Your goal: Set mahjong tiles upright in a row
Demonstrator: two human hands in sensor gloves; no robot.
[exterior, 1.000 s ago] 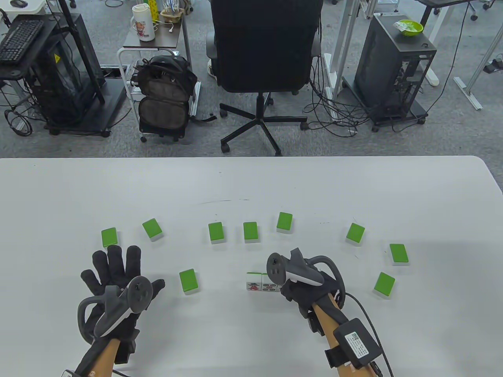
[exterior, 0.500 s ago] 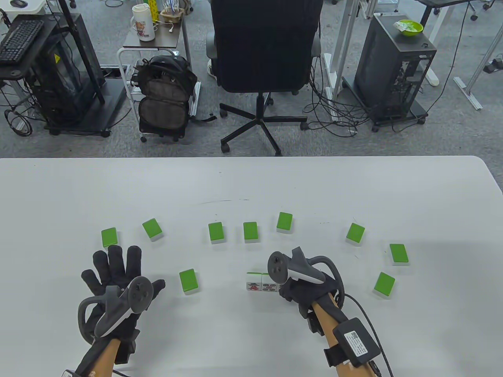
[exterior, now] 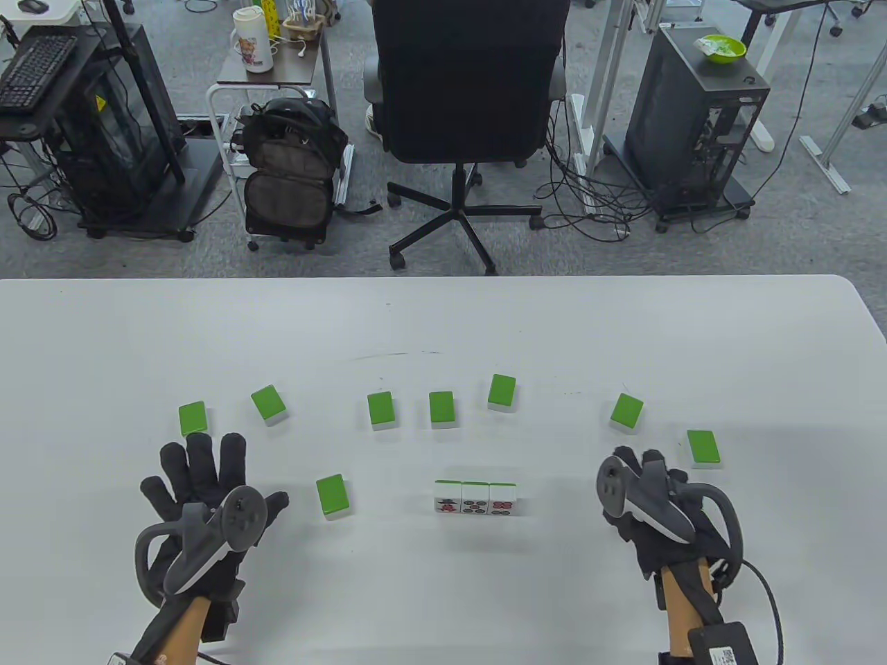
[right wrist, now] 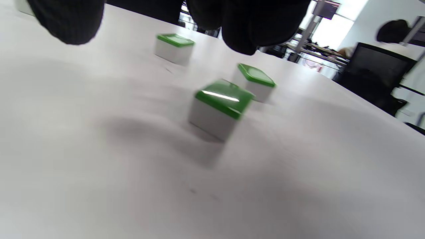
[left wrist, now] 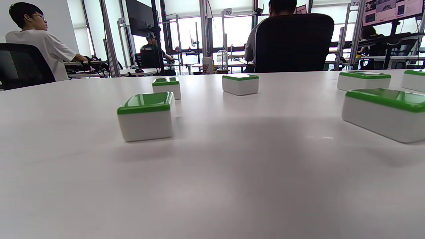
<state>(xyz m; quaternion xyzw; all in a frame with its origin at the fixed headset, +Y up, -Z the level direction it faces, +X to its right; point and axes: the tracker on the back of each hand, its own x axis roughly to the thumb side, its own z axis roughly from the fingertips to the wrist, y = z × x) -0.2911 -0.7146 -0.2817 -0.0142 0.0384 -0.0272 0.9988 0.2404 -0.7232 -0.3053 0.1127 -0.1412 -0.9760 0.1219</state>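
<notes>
Three mahjong tiles (exterior: 475, 499) stand upright side by side, faces toward me, at the table's front middle. Several green-backed tiles lie face down in an arc behind them, from the far left one (exterior: 193, 418) to the far right one (exterior: 703, 447); another (exterior: 334, 496) lies left of the row. My left hand (exterior: 201, 471) lies flat with fingers spread, holding nothing. My right hand (exterior: 644, 478) hovers to the right of the row, over a flat tile (right wrist: 220, 106) that the table view hides. Its fingers (right wrist: 245, 23) hang above that tile without touching it.
The white table (exterior: 443, 325) stretches well beyond the tiles. In the left wrist view, flat tiles lie ahead (left wrist: 146, 116) and to the right (left wrist: 382, 109). An office chair (exterior: 464, 104) and carts stand on the floor beyond the table's far edge.
My right hand has let go of the third upright tile and moved right, over the flat tile at the front right. The row now shows three tiles. The left hand has barely moved.
</notes>
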